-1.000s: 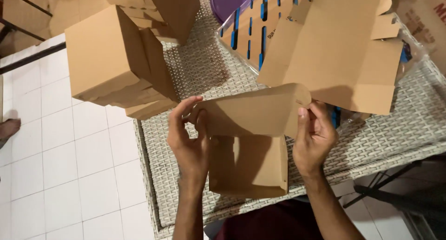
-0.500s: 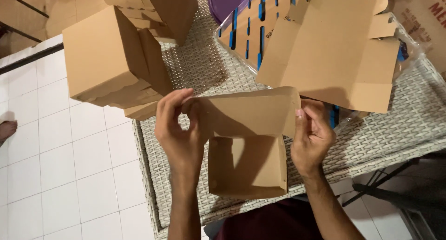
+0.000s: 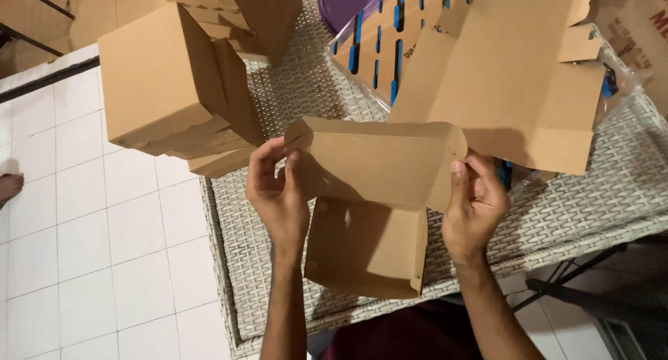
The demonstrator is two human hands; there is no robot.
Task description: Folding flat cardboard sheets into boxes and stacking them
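Head view: half-folded box [image 3: 369, 214] held over front part of wicker table [image 3: 598, 193], lid flap raised, base resting near table's front edge. Left edge of table runs just left of left forearm; beyond it white tile floor [image 3: 83, 248], lots of open room there. Front edge sits just below box base, so little table left toward the person. Bare wicker to right of right hand, open strip up to flat cardboard sheet [image 3: 508, 81], which lies just behind the box lid, nearly touching. Stack of folded boxes [image 3: 167, 81] at back left, overhanging table's left edge, close to left hand. Tray w/ blue slots [image 3: 379, 40] behind, partly under the sheet; purple lid [image 3: 348, 1] at far edge.

Left hand [image 3: 278, 193]: fingers curled, thumb & fingertips pinching lid's left side flap, not fully closed. Right hand [image 3: 476, 200]: thumb on lid's right end, fingers curled behind it, gripping that edge. Both on the box, well apart, one per side.
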